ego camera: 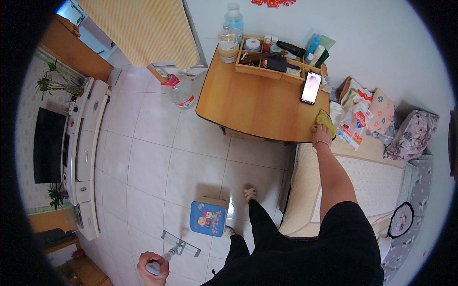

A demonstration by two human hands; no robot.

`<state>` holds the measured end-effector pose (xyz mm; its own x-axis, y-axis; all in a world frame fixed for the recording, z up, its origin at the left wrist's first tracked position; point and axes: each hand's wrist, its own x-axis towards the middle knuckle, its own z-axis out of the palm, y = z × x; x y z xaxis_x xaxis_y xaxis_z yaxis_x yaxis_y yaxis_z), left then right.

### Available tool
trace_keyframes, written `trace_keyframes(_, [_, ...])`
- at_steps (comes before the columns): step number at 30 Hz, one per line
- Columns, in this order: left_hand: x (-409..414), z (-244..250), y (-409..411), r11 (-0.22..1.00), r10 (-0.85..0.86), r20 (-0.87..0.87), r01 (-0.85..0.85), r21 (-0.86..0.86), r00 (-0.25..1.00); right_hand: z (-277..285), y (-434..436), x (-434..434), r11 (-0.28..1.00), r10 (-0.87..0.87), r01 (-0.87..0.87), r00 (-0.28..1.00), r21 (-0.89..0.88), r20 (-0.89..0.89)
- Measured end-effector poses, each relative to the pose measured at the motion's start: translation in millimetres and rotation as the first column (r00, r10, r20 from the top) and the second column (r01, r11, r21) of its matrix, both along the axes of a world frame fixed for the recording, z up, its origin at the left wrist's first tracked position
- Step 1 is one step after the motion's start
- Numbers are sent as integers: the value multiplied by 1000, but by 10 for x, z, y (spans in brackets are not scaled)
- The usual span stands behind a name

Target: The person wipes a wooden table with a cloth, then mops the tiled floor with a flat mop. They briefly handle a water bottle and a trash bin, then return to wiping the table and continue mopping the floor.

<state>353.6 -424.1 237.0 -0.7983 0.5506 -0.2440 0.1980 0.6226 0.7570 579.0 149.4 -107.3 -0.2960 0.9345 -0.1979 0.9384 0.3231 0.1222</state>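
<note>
At the table's right front corner, my right hand (322, 136) grips a yellow-green cloth (325, 121) and presses it on the wood-topped table (247, 103). A smartphone (311, 88) with a lit screen lies flat just behind the cloth. My left hand (153, 269) is closed around the grey handle (153, 267) of a long-handled floor tool, perhaps a flat mop or squeegee. Its grey head frame (181, 244) is low, over the tiled floor (150, 200); I cannot tell if it touches.
A wooden organizer (259, 72) of toiletries and several bottles (228, 43) line the table's back. Beside my feet stands a blue cartoon-topped stool (208, 218). A plastic jug (181, 93) is left of the table, a cushioned sofa (361, 182) right, a TV cabinet (86, 143) far left.
</note>
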Motion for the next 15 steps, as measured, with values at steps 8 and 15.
trace_keyframes(8, [26, 31, 17, 999, -5, 24, 6, -34, 1000, 195, -726, -1166, 946, 320, -324, 931, 4, -176])
trace_keyframes(15, [-16, -24, 109, 998, 29, 19, -27, -65, 999, 206, -745, -1335, 859, 499, -509, 808, 57, -314])
